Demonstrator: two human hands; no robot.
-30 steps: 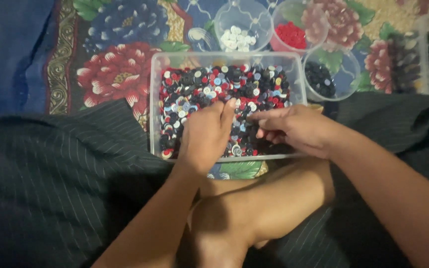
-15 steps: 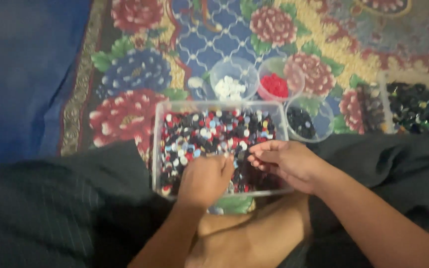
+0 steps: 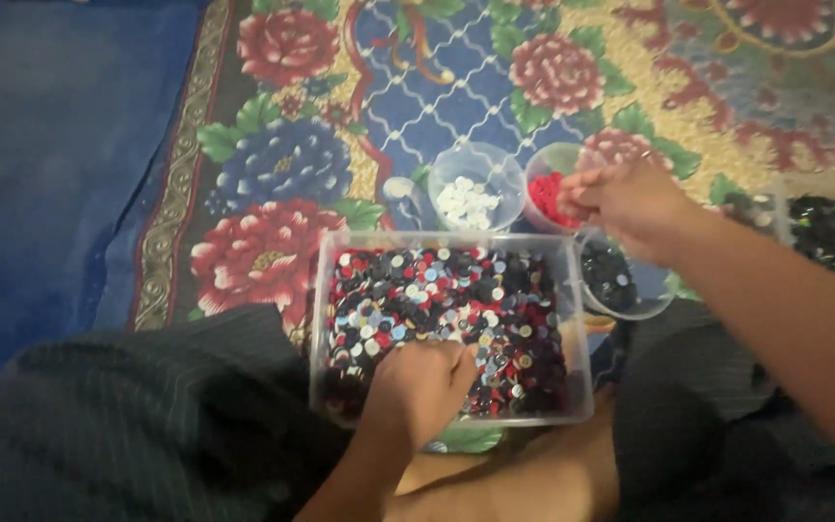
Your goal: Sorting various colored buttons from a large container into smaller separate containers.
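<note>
Head view: the right hand (image 3: pixel 630 200) hovers over the cup of red buttons (image 3: pixel 550 193), fingers pinched together; whether they hold a button I cannot tell. Releasing low and dead centre over that cup would keep a button from bouncing into the white-button cup (image 3: pixel 474 190) beside it. The left hand (image 3: pixel 419 385) rests in the clear rectangular bin of mixed buttons (image 3: pixel 448 327), fingers curled down among them, grasp hidden. The bin sits on the floral rug (image 3: pixel 273 164) before the crossed legs, its long axis running left to right.
</note>
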